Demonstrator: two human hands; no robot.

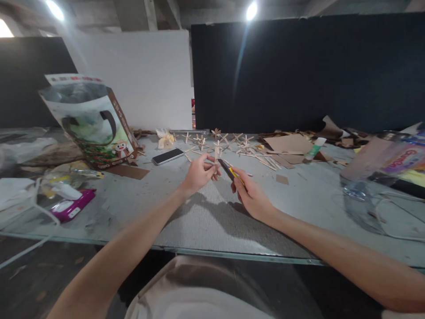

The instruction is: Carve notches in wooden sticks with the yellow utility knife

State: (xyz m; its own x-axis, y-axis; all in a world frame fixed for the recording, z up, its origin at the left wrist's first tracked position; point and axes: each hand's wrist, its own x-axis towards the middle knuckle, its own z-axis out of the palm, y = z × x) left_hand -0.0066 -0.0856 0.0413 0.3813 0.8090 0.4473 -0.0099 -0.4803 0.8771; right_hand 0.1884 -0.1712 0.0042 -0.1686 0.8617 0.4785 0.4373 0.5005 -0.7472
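My left hand (201, 173) pinches a small, pale wooden stick (216, 155) that stands roughly upright from the fingertips. Wrapped around a black and yellow utility knife (229, 171) is my right hand (251, 191). The knife's tip points up and left, close to the stick; whether they touch I cannot tell. Just beyond both hands, several wooden sticks (265, 161) lie on the grey table (212, 235), some crossed into star-like shapes (245, 141). A phone (168, 156) lies flat to the left of my left hand.
A large printed bag (89, 128) stands open at the back left. A purple object (73, 206) and cable lie left. Cardboard pieces (287, 144), a glue stick (315, 149) and a clear plastic container (358, 208) occupy the right. Behind rises a black panel (282, 75).
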